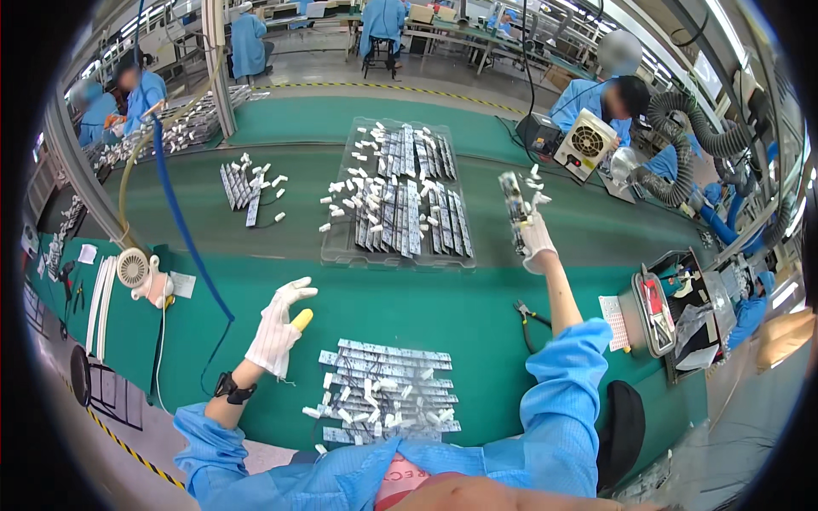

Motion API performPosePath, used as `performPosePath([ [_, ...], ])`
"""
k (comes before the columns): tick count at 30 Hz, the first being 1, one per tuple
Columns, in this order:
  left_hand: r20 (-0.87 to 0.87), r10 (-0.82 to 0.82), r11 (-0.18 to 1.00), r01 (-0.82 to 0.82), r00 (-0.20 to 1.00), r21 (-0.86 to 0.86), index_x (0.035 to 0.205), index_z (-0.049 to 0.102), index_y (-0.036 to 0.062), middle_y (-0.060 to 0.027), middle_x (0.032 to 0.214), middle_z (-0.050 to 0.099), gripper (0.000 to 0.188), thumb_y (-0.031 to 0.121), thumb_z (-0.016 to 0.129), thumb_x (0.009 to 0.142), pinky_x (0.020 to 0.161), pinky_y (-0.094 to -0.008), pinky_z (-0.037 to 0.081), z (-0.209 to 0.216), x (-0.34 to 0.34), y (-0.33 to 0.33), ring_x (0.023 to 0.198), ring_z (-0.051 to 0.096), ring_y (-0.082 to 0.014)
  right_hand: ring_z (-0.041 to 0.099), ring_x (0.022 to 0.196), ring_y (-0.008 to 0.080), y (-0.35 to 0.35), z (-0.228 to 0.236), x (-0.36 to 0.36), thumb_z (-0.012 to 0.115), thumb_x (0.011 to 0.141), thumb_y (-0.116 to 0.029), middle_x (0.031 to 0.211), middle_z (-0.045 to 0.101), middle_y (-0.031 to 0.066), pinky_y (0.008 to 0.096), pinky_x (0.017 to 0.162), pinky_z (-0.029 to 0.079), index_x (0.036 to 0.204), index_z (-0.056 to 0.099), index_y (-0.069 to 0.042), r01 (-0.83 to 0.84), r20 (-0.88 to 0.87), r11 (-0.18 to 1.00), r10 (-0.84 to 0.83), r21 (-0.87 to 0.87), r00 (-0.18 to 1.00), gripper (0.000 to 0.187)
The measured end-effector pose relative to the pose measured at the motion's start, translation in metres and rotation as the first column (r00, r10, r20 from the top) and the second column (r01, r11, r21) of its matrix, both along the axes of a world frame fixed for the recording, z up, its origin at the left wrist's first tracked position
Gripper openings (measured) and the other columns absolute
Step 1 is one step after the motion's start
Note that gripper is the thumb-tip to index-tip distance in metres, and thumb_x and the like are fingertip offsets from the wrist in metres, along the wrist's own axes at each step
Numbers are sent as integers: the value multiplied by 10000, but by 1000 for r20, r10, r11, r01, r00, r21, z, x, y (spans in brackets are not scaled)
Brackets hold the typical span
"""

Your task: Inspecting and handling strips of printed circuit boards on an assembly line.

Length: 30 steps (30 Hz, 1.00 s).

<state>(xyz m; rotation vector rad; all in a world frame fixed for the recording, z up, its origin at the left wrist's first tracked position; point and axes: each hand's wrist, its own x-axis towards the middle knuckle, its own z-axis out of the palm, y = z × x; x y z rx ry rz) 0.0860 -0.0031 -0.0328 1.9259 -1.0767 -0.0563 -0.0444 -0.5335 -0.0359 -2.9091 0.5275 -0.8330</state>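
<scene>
My right hand (537, 242), in a white glove, is closed on a narrow circuit board (514, 204) with white connectors on short wires. It holds the board out over the belt at the right. My left hand (279, 327), gloved with a yellow cover on one finger, hovers over the green mat with its fingers apart and nothing in them. Close to my body lies a batch of circuit boards (392, 375) in rows, their white connectors bunched on top. A clear plastic tray (332, 247) of similar boards stands on the belt straight ahead.
Cutters (528, 313) lie near my right forearm. A small stack of boards (242, 189) sits on the belt to the left. A small fan (141, 274) stands left, and a box blower (585, 143) stands far right near a co-worker (596, 102). A blue hose (179, 204) hangs at left.
</scene>
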Motion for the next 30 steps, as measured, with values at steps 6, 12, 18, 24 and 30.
performPosePath([
  [6, -271, -29, 981, -24, 962, -192, 1267, 511, 48, -119, 1344, 486, 356, 38, 526, 911, 1056, -339, 361, 2, -16, -2, 1272, 447, -227, 516, 1155, 329, 169, 19, -29, 534, 794, -6, 1237, 520, 164, 395, 958, 414, 1226, 474, -61, -551, -44, 786, 584, 279, 811, 439],
  [12, 37, -140, 988, 137, 990, 70, 1216, 560, 89, -143, 1288, 521, 366, 157, 588, 858, 1033, -376, 368, 22, -41, -50, 1271, 434, -294, 461, 1198, 349, 219, -11, -36, 638, 747, -83, 1287, 459, 179, 461, 994, 369, 1221, 445, -77, -654, -298, 749, 652, 109, 697, 512],
  [18, 165, -204, 938, 145, 965, 316, 920, 667, 72, -109, 862, 652, 164, 165, 643, 788, 734, -389, 467, 11, -52, -52, 821, 601, -303, 417, 1287, 296, 186, 54, -41, 771, 651, -140, 1343, 482, 151, 407, 1099, 310, 1318, 470, -76, -446, -209, 538, 774, 715, 598, 734],
  [24, 177, -254, 914, 175, 951, 367, 879, 676, 45, -123, 745, 625, 138, 152, 623, 808, 639, -359, 457, 21, -37, -48, 729, 599, -268, 587, 961, 329, 189, -25, -37, 670, 775, -86, 1062, 620, 122, 397, 845, 472, 1020, 646, -107, -270, -144, 938, 304, 215, 942, 248],
  [30, -173, 184, 942, -223, 968, -252, 1232, 547, 33, -124, 1083, 651, 351, 172, 543, 910, 856, -310, 480, 15, -20, -37, 942, 623, -211, 660, 795, 258, 199, -7, -30, 525, 796, 108, 909, 646, 150, 315, 685, 548, 893, 618, 18, -304, 172, 874, 256, 379, 951, 162],
])
